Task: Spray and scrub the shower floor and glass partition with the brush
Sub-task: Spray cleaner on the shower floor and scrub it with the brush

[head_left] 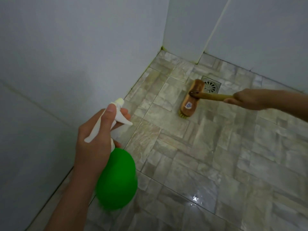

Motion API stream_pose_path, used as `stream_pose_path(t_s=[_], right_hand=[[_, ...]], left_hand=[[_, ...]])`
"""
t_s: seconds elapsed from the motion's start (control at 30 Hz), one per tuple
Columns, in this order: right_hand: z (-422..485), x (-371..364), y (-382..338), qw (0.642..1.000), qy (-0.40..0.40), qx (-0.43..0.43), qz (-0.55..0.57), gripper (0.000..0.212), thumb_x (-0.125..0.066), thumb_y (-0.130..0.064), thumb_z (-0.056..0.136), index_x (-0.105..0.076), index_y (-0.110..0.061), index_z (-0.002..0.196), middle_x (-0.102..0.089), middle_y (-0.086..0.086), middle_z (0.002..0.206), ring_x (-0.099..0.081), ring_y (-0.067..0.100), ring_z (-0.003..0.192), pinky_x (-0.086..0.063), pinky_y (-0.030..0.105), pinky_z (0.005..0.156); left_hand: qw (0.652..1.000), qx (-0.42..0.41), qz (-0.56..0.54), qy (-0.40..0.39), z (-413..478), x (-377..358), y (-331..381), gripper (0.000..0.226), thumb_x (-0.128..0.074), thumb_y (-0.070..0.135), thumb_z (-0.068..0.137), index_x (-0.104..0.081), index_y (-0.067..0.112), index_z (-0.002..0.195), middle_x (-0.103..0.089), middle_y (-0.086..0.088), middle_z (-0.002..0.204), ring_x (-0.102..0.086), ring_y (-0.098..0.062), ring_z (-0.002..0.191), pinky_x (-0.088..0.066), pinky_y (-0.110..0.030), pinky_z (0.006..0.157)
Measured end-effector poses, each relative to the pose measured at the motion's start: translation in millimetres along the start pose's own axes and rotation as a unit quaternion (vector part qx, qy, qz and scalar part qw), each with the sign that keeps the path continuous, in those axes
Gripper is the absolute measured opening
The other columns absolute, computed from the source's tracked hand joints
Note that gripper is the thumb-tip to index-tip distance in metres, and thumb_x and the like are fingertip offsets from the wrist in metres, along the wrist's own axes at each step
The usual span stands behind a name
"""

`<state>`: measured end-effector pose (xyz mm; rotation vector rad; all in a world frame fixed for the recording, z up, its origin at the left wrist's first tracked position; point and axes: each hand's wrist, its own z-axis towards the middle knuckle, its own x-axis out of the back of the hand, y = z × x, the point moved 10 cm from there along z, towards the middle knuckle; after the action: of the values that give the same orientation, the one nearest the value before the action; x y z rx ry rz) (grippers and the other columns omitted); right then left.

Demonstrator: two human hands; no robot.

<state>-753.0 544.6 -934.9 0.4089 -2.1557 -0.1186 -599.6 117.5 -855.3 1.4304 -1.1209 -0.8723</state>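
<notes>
Wet shower floor point(216, 155) looks slippery — fingers of the right hand point(246, 99) clamp the stiff brush point(191, 100) by its handle, left hand point(95, 140) wraps the light spray bottle point(116, 179).

The left hand point(98, 134) sits low, near the middle of the view, with its back turned up. It is wrapped round the neck of a spray bottle point(116, 179). Its thumb point(110, 112) lies straight along the top of the sprayer head point(120, 102), nail up, and the fingers point(125, 115) curl round the front of it. The bare left forearm point(70, 197) runs down to the bottom edge. The right arm point(283, 104), also bare, comes in from the right edge, stretched out nearly straight. The right hand point(245, 99) grips the end of a brush handle point(215, 96), fingers curled about it.
</notes>
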Motion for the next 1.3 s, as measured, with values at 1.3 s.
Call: stream_pose_path(t_s=[1.3], right_hand=[[21.3, 33.0, -86.1, 0.989, 0.044, 0.015, 0.139, 0.059, -0.021, -0.053, 0.1, -0.049, -0.004, 0.081, -0.056, 0.011, 0.081, -0.055, 0.025, 0.063, -0.043, 0.03, 0.055]], left_hand=[[0.998, -0.016, 0.014, -0.051, -0.3, -82.3, -3.0, 0.029, -0.049, 0.061, 0.088, -0.076, 0.054, 0.079, -0.078, 0.01, 0.099, -0.071, -0.007, 0.099, -0.05, -0.02, 0.047]])
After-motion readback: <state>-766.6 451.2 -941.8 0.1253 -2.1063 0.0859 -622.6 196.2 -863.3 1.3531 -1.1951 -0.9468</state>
